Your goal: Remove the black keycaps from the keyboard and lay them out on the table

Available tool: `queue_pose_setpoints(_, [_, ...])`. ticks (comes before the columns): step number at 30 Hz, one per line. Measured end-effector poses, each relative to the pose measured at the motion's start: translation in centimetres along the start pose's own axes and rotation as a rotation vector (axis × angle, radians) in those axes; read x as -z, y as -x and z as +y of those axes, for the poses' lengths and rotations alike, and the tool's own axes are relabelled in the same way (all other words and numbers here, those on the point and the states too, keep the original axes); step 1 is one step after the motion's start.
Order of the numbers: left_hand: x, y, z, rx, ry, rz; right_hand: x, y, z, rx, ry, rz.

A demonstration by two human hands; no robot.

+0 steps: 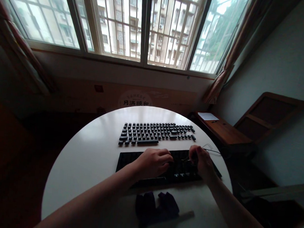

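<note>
A black keyboard (pixel 129 156) lies across the white round table, with most of its keycaps off and a few left near its front edge. Over its middle is my left hand (pixel 156 161), fingers curled together and tips low on the board; whatever they may hold is hidden. My right hand (pixel 202 161) is closed above the keyboard's right part. It grips a small dark tool with thin wire prongs, seemingly a keycap puller (pixel 186 160). Behind the keyboard, black keycaps (pixel 151 130) lie in rows matching a keyboard layout.
On the white table (pixel 80 164), a dark purple cloth (pixel 157 208) lies near me beside a pale flat stick (pixel 187 214). A thin cable (pixel 213 151) runs off the right edge. A wooden chair (pixel 242 132) holding paper (pixel 208 116) stands right, below the barred window (pixel 146 32).
</note>
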State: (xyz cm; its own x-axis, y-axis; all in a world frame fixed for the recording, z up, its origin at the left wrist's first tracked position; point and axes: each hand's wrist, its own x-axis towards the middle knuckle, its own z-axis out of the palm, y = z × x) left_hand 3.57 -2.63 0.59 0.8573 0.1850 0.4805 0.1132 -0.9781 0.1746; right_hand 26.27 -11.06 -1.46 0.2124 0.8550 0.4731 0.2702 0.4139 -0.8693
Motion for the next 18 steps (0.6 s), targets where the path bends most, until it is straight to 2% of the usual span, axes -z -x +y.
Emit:
queue_pose_setpoints(2, [-0.1, 0.1, -0.3, 0.029, 0.006, 0.01, 0.2, -0.5, -1.3, 0.141, 0.221, -0.037])
queue_pose_setpoints(4, [-0.3, 0.1, -0.6, 0.079, 0.029, 0.039, 0.1, -1.2, -2.6, 0.2, 0.364, -0.126])
queue_pose_setpoints(8, [-0.4, 0.3, -1.1, 0.168, 0.063, 0.118, -1.0, -3.4, -4.0, 0.133, 0.443, -0.368])
queue_pose_setpoints(14, [-0.5, 0.5, -1.6, 0.299, 0.102, 0.235, -2.5, -7.7, -3.8, 0.049, 0.379, -0.778])
queue_pose_setpoints(18, [-0.6, 0.5, -1.7, 0.376, 0.09, 0.29, -3.3, -10.0, -3.3, 0.003, 0.412, -0.897])
